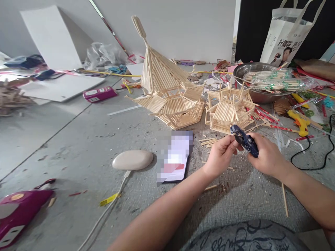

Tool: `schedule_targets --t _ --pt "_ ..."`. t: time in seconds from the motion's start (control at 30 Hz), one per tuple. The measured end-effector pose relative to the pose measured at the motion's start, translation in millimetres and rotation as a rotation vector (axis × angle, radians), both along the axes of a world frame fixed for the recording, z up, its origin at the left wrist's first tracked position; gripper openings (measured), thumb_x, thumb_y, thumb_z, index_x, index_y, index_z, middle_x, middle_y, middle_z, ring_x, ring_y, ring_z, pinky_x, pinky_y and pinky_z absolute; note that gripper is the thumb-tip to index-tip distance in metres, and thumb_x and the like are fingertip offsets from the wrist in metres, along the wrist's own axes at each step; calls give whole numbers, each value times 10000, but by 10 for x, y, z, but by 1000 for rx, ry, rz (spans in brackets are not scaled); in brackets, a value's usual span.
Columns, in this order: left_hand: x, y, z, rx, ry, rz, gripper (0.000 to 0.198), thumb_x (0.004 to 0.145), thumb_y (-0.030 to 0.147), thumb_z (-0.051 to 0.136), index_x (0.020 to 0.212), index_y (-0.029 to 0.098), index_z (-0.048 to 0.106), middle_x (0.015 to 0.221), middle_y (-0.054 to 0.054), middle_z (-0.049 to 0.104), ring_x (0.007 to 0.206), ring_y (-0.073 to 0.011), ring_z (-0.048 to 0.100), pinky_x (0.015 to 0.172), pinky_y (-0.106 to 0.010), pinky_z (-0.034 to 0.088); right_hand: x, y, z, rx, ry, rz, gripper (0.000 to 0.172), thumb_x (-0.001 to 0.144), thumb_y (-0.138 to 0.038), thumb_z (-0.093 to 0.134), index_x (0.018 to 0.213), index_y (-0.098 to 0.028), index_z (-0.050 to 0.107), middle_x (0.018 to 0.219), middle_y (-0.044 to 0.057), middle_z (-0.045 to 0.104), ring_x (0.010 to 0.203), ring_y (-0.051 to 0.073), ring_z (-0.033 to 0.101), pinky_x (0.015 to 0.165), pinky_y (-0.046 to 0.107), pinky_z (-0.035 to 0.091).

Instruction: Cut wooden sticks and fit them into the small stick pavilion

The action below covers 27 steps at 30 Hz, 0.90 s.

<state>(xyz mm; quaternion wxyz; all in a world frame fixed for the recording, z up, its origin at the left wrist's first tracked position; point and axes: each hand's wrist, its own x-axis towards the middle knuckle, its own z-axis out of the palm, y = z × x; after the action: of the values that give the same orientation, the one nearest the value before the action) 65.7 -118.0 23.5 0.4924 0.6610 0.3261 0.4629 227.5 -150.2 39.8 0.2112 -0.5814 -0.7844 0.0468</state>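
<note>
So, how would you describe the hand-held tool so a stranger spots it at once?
Find the big metal bowl at upper right. Below it, beside the left hand, the right hand grips the tool. Its dark blue sets it apart from the pale sticks nearby.

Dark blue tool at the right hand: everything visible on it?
The tool is dark blue with pale specks, hard-looking, with a curved outline. It slants up and leftward in the picture from the right hand, which grips its lower part. The left hand is close by its upper end; contact there is unclear.
</note>
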Motion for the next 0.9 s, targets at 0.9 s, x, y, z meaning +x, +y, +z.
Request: schedule_targets --t 0.9 --pt "-5 -40 24 12 86 57 329 868 392 418 648 174 529 580 -9 593 527 -93 530 524 -221 444 5 2 -35 70 -116 -11 256 687 -202 437 940 -169 464 784 82 598 676 214 554 547 293 334"
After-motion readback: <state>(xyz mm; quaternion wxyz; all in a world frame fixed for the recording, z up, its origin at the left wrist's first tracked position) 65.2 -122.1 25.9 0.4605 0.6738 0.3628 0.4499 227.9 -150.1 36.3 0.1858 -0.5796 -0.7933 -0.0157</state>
